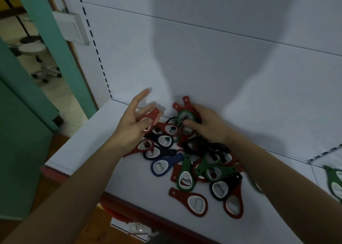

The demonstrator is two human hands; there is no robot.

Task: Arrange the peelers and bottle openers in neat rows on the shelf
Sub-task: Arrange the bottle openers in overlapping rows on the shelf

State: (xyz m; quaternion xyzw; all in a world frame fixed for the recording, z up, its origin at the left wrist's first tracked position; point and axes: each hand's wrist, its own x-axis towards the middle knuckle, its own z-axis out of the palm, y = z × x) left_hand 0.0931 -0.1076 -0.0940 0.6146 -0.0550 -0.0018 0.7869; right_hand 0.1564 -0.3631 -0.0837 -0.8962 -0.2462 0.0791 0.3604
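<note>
Reference landmark: the pile of bottle openers (194, 156), a loose heap of red, green, dark and blue pieces lying on the white shelf (88, 143).

1. Left hand (132, 127): positioned at the pile's far-left edge, palm turned inward. The thumb and the middle fingers pinch a red opener (152, 115) by its ring end. The handle points up and away from the pile. The index finger is extended and touches nothing.

2. Right hand (207, 128): positioned over the far end of the pile, fingers curled around a small stack of openers. A green opener (185, 114) is on top, with the thumb pressed on its ring. Two red handles (186, 100) project from the stack towards the back panel (203, 58) (how many pieces the stack holds cannot be told).

3. Remaining stock: a blue opener (164, 165) lies at the pile's left side, handle pointing right. A front red opener (192, 201) lies flat just off the near edge of the pile, apart from the others. The pieces overlap in mixed directions, with no row formed.

4. Surroundings: a slotted upright (94, 44) rises well left of the pile. Beyond it, a stool (35, 49) stands on the floor.
</note>
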